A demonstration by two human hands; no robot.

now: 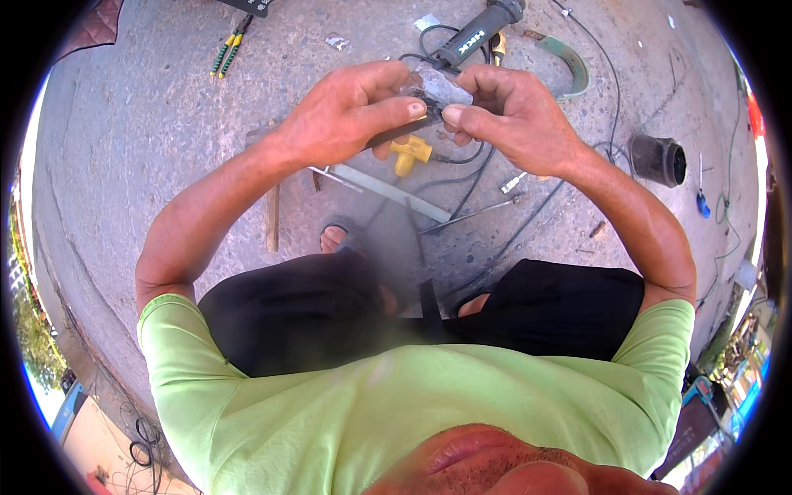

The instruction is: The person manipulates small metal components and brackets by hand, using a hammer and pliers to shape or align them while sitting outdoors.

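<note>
Up in front of me, both hands pinch a small clear plastic bag [445, 86] with something dark in or beside its lower edge. My left hand [351, 114] is closed on the bag's left side, its thumb pressed on the near edge. A dark flat piece [402, 132] shows beneath that thumb; I cannot make out what it is. From the right, my right hand [516, 117] grips the other side between thumb and fingers. The fingertips partly cover the contents. Just below the hands, on the ground, lies a yellow T-shaped plug connector [410, 154].
Beyond the hands lies a black power tool [477, 37], with pliers [232, 48] to the far left. A metal bar [388, 191], a hammer [273, 216] and cables lie nearer. A dark pot [652, 159], a green curved strap [572, 68] and a blue-handled screwdriver [702, 203] are at right.
</note>
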